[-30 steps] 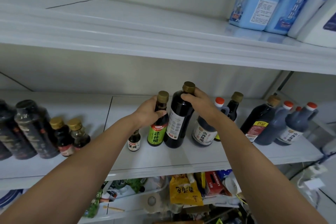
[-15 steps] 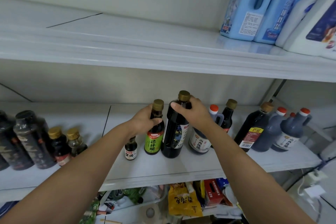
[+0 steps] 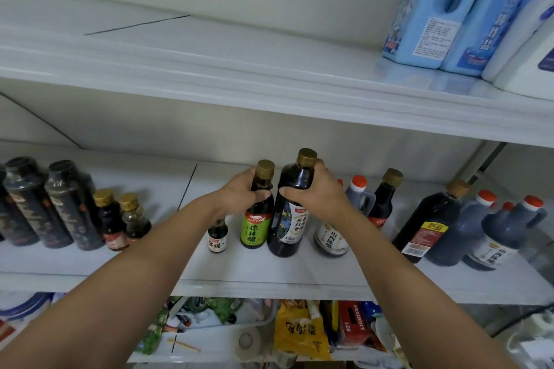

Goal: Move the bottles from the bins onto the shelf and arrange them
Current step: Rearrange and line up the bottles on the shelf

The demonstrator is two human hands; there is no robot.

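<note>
White shelving, seen from a head-worn camera. Both bare arms reach to the middle shelf (image 3: 269,277), where two gold-capped bottles appear to stand upright, side by side and touching or nearly so, in the middle of a long row.

The left hand (image 3: 239,195) is curled round the neck and shoulder of the green-labelled bottle (image 3: 254,228), with its thumb across the front. The right hand (image 3: 317,192) wraps the neck and shoulder of the tall dark bottle (image 3: 289,219), thumb pressed to the glass.

Likely risks: both grips sit high, so a sideways push could tip a bottle rather than slide it. A tiny dark bottle (image 3: 217,237) stands just beside the green-labelled one, under the left wrist — a careless nudge or a dropped wrist could knock it over. The right forearm crosses in front of a round white-labelled bottle (image 3: 331,240) and a red-capped jug (image 3: 359,193), which it could catch when pulled back.

Hard to make out: the bins are not in view (only a cluttered lower shelf shows, blurred). The right hand's fingers are hidden behind the bottle. Labels are too soft to read, and the blue jugs (image 3: 425,9) on the upper shelf are cut off at the frame's edge.
</note>
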